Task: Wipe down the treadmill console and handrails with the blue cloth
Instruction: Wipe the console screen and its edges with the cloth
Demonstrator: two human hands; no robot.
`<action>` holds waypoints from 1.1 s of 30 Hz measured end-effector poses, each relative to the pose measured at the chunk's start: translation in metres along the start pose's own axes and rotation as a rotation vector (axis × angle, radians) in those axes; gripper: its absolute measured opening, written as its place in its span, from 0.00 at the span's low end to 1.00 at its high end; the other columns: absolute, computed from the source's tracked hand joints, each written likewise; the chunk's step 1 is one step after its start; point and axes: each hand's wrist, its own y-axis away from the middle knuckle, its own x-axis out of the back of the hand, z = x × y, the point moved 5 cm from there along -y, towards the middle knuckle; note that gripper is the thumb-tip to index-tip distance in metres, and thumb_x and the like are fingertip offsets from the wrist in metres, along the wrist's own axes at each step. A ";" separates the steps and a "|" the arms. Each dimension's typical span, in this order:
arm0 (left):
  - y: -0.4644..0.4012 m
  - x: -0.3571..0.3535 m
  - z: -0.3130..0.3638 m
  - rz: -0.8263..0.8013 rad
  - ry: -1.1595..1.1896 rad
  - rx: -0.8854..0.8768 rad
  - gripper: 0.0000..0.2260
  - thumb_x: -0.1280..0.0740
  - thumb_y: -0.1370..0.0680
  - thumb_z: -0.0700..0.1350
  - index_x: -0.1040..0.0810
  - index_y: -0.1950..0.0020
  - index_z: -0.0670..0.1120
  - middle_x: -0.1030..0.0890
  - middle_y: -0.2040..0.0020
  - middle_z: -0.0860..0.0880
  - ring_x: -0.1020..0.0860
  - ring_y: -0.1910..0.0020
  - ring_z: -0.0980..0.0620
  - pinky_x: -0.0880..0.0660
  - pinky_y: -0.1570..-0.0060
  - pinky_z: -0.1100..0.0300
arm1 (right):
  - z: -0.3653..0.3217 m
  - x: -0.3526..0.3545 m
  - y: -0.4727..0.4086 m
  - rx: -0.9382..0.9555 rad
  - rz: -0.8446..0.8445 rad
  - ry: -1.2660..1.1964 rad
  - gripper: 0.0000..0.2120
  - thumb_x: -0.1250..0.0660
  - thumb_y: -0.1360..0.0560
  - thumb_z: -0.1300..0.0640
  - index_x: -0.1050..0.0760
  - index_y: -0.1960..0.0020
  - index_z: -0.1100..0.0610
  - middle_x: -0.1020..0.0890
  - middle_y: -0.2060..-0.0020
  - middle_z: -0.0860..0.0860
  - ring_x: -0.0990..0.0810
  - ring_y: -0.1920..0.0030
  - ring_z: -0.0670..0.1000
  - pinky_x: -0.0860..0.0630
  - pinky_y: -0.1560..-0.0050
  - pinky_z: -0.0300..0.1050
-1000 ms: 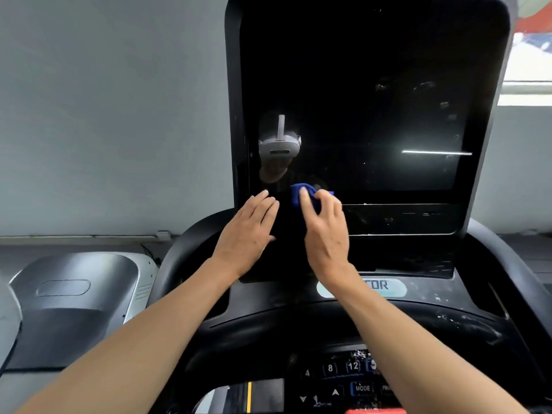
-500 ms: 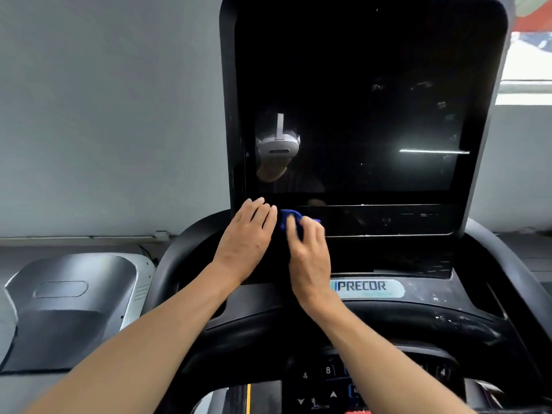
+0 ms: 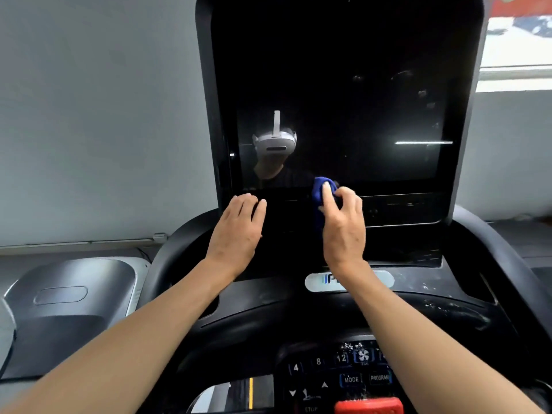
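The treadmill console (image 3: 343, 100) is a tall black glossy screen straight ahead. Its lower bezel is where both hands are. My right hand (image 3: 343, 225) grips a bunched blue cloth (image 3: 319, 201) and presses it against the bottom edge of the screen, near the middle. My left hand (image 3: 237, 231) lies flat with straight fingers on the lower left part of the console. Black handrails curve out at the left (image 3: 167, 261) and at the right (image 3: 507, 264) of the console.
A button panel (image 3: 343, 375) with number keys and a red stop tab (image 3: 369, 406) lies below my arms. White specks mark the right shelf (image 3: 448, 309). A neighbouring grey machine cover (image 3: 74, 303) stands to the left, with a grey wall behind.
My right hand has slid the blue cloth to the right along the bottom of the screen, away from my left hand. My left hand has stayed on the lower left bezel.
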 end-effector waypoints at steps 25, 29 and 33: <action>-0.043 -0.019 0.049 -0.090 -0.102 0.076 0.47 0.43 0.24 0.71 0.62 0.17 0.49 0.67 0.19 0.40 0.67 0.21 0.36 0.54 0.24 0.32 | -0.005 -0.021 0.031 -0.067 0.011 0.098 0.28 0.29 0.22 0.62 0.33 0.25 0.66 0.27 0.36 0.65 0.28 0.36 0.63 0.28 0.35 0.54; -0.044 -0.021 0.047 -0.101 -0.103 0.078 0.47 0.44 0.25 0.72 0.63 0.18 0.49 0.67 0.19 0.40 0.67 0.21 0.36 0.54 0.24 0.32 | 0.046 -0.007 0.028 -0.347 0.046 0.142 0.29 0.37 0.18 0.52 0.39 0.22 0.63 0.31 0.33 0.63 0.31 0.35 0.62 0.28 0.34 0.56; -0.044 -0.021 0.049 -0.103 -0.087 0.067 0.48 0.43 0.26 0.72 0.60 0.17 0.49 0.65 0.19 0.40 0.66 0.21 0.36 0.53 0.24 0.31 | 0.009 -0.014 0.037 -0.705 0.072 -0.037 0.29 0.36 0.18 0.55 0.40 0.23 0.69 0.34 0.33 0.67 0.32 0.35 0.65 0.28 0.33 0.60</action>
